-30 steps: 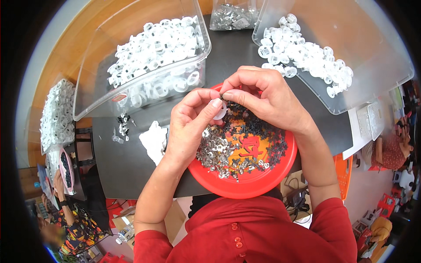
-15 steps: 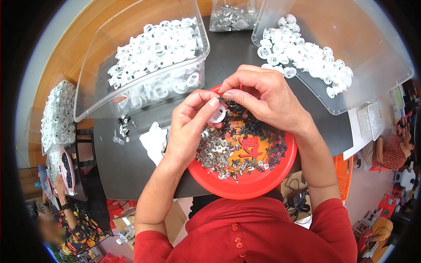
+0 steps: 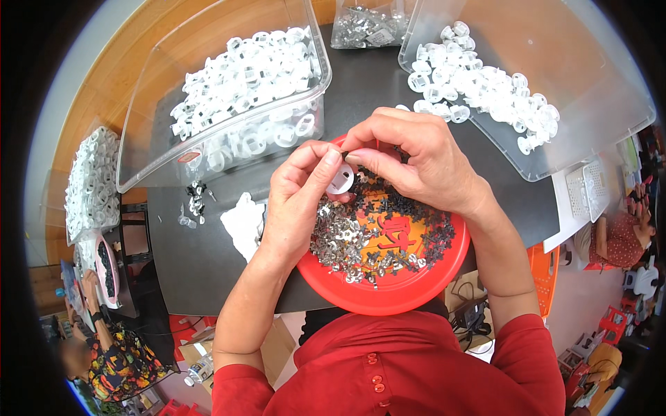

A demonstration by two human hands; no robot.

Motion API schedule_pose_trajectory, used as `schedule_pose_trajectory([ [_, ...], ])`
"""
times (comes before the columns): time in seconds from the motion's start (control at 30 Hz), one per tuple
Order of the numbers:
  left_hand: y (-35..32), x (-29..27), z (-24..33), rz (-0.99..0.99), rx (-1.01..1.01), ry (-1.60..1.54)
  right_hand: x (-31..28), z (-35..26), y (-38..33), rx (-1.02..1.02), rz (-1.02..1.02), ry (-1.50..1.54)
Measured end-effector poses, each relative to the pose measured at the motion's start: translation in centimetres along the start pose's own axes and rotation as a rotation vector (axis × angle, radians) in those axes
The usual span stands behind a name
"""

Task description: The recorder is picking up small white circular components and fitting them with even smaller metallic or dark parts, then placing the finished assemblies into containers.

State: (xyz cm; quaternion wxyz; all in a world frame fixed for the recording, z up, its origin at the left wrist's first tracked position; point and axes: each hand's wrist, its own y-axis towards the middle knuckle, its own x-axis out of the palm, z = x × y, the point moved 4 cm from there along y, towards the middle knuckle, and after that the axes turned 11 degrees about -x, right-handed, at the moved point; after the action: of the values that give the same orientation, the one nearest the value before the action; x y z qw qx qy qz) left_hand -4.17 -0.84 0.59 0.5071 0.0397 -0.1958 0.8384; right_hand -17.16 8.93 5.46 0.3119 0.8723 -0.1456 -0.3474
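Note:
My left hand is closed on a small round white plastic part, held between thumb and fingers. At the upper edge of that part, my right hand pinches a tiny dark piece, mostly hidden by the fingertips. Both hands hover above a round red tray with a yellow and red printed bottom. Small silver metal pieces lie heaped in its left half. Small black pieces are spread along its far and right side.
Clear plastic bins stand at the far left and far right, both with many white round parts. Between them lies a bag of metal pieces. A white cloth and loose small parts rest left. Another person sits at left.
Both hands have shifted very slightly left with the white part, which now shows its face a little more. The fingers still meet at its upper edge.

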Motion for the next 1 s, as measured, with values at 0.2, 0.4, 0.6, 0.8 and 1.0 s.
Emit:
schedule_pose_trajectory([
  [0.2,-0.15,0.06,0.14,0.029,0.028,-0.016,-0.09,-0.02,-0.01,0.05,0.022,-0.047],
  [0.4,-0.18,0.13,0.08,0.011,0.003,-0.023,-0.07,0.02,-0.06,-0.031,0.019,-0.006],
  [0.6,-0.06,0.12,0.13,0.018,-0.013,-0.052,-0.23,-0.02,0.07,-0.054,-0.001,0.001],
  [0.8,-0.22,0.11,0.28,-0.015,-0.015,-0.025,-0.21,-0.32,0.14,-0.071,-0.031,0.004],
  [1.0,-0.15,0.07,0.12,-0.033,-0.02,0.001,-0.27,-0.48,0.11,-0.068,-0.053,0.025],
])
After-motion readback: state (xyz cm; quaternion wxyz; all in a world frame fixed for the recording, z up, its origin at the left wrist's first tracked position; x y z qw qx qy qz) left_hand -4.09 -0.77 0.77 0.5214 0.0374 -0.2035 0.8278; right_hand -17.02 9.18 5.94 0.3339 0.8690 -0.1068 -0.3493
